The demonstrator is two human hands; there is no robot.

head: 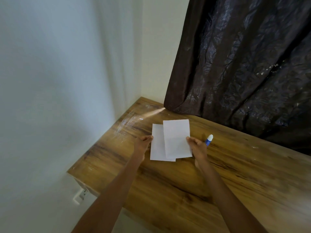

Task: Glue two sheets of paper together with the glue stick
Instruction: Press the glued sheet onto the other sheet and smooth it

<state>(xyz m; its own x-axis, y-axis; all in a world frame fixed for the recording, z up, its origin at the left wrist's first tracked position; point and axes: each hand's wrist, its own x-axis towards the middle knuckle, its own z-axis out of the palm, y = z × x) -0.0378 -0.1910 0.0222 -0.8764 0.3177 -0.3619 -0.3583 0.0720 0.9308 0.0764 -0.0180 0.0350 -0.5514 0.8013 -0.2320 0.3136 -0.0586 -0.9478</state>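
Observation:
Two white sheets of paper overlap on the wooden table (235, 174). The lower sheet (157, 145) sticks out to the left, and my left hand (143, 142) pinches its left edge. The upper sheet (176, 138) lies partly over it, shifted right and further back; my right hand (196, 145) grips its right edge. A blue glue stick (208, 140) with a white cap lies on the table just right of my right hand, apart from both sheets.
A dark patterned curtain (244, 64) hangs over the table's far edge. White walls meet at the corner behind the table. A wall socket (80, 196) sits below the table's left end. Bare wood stretches to the right and front.

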